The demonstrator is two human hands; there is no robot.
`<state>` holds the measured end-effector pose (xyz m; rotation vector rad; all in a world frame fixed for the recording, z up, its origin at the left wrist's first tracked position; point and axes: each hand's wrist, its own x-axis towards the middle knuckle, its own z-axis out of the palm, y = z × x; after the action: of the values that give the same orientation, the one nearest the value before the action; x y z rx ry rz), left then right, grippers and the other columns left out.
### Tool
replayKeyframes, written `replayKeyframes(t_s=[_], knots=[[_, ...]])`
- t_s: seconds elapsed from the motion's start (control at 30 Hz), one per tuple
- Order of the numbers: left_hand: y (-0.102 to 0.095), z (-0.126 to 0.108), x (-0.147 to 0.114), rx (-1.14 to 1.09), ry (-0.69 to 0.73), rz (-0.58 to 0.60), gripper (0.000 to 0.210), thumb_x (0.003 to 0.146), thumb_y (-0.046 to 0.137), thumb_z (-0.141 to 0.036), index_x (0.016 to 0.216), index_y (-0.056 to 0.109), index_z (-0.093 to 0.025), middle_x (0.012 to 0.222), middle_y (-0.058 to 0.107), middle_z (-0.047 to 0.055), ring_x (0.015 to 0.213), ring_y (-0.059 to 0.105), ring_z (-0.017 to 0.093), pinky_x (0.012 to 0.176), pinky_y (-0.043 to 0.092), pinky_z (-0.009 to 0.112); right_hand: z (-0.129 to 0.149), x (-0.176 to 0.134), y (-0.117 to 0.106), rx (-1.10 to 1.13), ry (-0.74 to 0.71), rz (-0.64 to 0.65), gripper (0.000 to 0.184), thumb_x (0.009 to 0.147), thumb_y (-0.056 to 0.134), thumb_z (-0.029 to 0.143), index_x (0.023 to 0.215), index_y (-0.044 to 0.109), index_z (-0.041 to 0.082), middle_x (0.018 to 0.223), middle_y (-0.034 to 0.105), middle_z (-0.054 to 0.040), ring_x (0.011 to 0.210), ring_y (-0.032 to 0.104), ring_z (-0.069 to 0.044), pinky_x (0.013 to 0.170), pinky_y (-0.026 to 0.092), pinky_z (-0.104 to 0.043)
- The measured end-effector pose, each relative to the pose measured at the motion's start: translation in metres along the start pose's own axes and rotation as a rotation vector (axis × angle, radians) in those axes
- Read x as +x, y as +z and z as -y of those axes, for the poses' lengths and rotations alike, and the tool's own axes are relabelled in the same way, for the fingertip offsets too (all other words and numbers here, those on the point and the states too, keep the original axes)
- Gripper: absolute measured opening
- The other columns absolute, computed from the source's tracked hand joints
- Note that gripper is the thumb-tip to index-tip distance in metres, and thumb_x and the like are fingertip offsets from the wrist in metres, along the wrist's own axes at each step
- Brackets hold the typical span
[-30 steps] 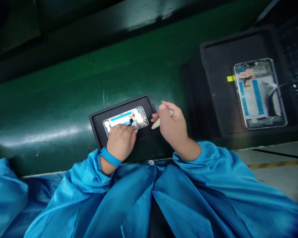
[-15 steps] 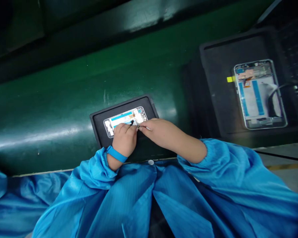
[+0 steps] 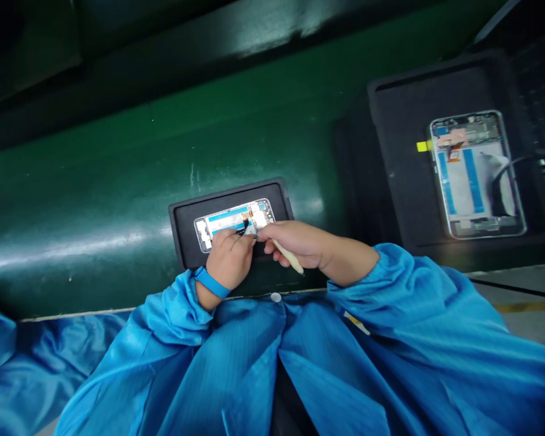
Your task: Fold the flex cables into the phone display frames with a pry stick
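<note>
An opened phone [image 3: 229, 219] with blue strips and a white inner surface lies in a black tray [image 3: 176, 239] in front of me. My left hand [image 3: 228, 257], a blue band on its wrist, rests over the phone's near edge. Its fingers are bent together, and what they pinch, if anything, is hidden. Beside it, at the phone's near right corner, my right hand [image 3: 295, 241] is closed on a cream pen-shaped tool [image 3: 289, 257]. One dark tip of the tool points toward me. A small dark piece shows between the two hands' fingertips, too small to name.
A larger opened phone [image 3: 475, 175] with a yellow tab [image 3: 423, 146] lies on a stack of black trays [image 3: 402, 163] to the right. The green work surface [image 3: 95, 200] has a raised back edge. Blue cloth of another person's clothing [image 3: 63, 345] shows at lower left.
My right hand has turned, so the cream tool's shaft now shows below it. My left hand stays at the phone's near edge. The whole view has shifted slightly.
</note>
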<state>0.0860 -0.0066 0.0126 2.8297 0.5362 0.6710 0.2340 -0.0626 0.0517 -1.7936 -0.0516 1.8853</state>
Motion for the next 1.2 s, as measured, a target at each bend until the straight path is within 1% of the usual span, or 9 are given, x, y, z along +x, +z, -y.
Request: replayKeyframes(t_s=[0.07,0.17,0.27,0.37,0.47,0.53,0.67,0.97,1.2], knots=[[0.003,-0.002,0.002,0.025,-0.01,0.019,0.016,0.083,0.048,-0.019,0.081,0.063,-0.014,0.071,0.062,0.005,0.083,0.057,0.021,0.078,0.047,0.033,-0.005,0.001,-0.001,0.067,-0.083,-0.115,0.009,0.075,0.049,0.025,0.071,0.051,0.018,0.055,0.052,0.0035,0.036,0.04,-0.007,0.032,0.03,-0.021],[0.007,-0.004,0.004,0.067,-0.022,0.075,0.015,0.082,0.049,-0.018,0.08,0.064,-0.015,0.075,0.064,0.007,0.088,0.056,0.023,0.079,0.046,0.036,-0.018,0.004,-0.003,0.128,-0.337,-0.331,0.023,0.077,0.052,0.039,0.088,0.055,0.02,0.062,0.057,0.0029,0.043,0.048,-0.008,0.037,0.038,-0.021],[0.009,-0.004,0.006,0.062,-0.017,0.126,0.016,0.082,0.049,-0.018,0.08,0.064,-0.015,0.077,0.064,0.007,0.089,0.057,0.024,0.078,0.046,0.038,-0.033,0.007,-0.004,0.139,-0.581,-0.549,0.039,0.077,0.049,0.05,0.105,0.053,0.022,0.068,0.062,0.002,0.056,0.058,-0.012,0.051,0.047,-0.025],[0.009,-0.002,0.008,0.038,-0.011,0.184,0.017,0.083,0.048,-0.019,0.081,0.065,-0.016,0.076,0.065,0.007,0.089,0.057,0.024,0.076,0.047,0.038,-0.046,0.013,-0.002,0.108,-0.836,-0.74,0.037,0.083,0.041,0.049,0.106,0.051,0.022,0.078,0.066,-0.0002,0.066,0.061,-0.014,0.065,0.05,-0.031],[0.008,-0.001,0.009,0.046,-0.026,0.239,0.02,0.084,0.046,-0.02,0.082,0.066,-0.017,0.077,0.066,0.006,0.091,0.058,0.024,0.076,0.047,0.038,-0.056,0.022,-0.001,0.055,-1.109,-0.804,0.028,0.087,0.038,0.043,0.106,0.047,0.024,0.084,0.067,-0.0009,0.07,0.062,-0.014,0.068,0.051,-0.033],[0.008,-0.001,0.01,0.037,-0.048,0.264,0.022,0.085,0.045,-0.021,0.083,0.066,-0.017,0.078,0.066,0.007,0.092,0.058,0.023,0.077,0.046,0.038,-0.06,0.029,-0.001,0.016,-1.221,-0.798,0.024,0.088,0.039,0.039,0.107,0.045,0.025,0.089,0.067,-0.0014,0.071,0.063,-0.014,0.066,0.052,-0.033],[0.008,-0.002,0.011,-0.012,-0.09,0.306,0.024,0.086,0.043,-0.023,0.084,0.066,-0.016,0.077,0.067,0.007,0.094,0.058,0.023,0.079,0.045,0.039,-0.063,0.035,-0.001,-0.063,-1.281,-0.79,0.022,0.088,0.041,0.035,0.108,0.043,0.025,0.09,0.068,-0.0025,0.077,0.064,-0.015,0.07,0.052,-0.035],[0.005,-0.007,0.015,0.026,-0.112,0.365,0.022,0.084,0.044,-0.019,0.083,0.066,-0.018,0.077,0.067,0.008,0.094,0.058,0.024,0.077,0.045,0.039,-0.059,0.025,0.0,-0.175,-1.075,-0.769,0.031,0.088,0.032,0.046,0.105,0.044,0.023,0.094,0.067,-0.007,0.084,0.063,-0.018,0.077,0.05,-0.038],[0.005,-0.01,0.014,0.023,-0.127,0.365,0.021,0.083,0.045,-0.017,0.087,0.066,-0.017,0.08,0.067,0.009,0.095,0.058,0.026,0.079,0.045,0.041,-0.058,0.023,-0.001,-0.288,-1.107,-0.806,0.03,0.088,0.031,0.044,0.096,0.05,0.023,0.093,0.067,-0.0068,0.089,0.062,-0.017,0.086,0.046,-0.037]])
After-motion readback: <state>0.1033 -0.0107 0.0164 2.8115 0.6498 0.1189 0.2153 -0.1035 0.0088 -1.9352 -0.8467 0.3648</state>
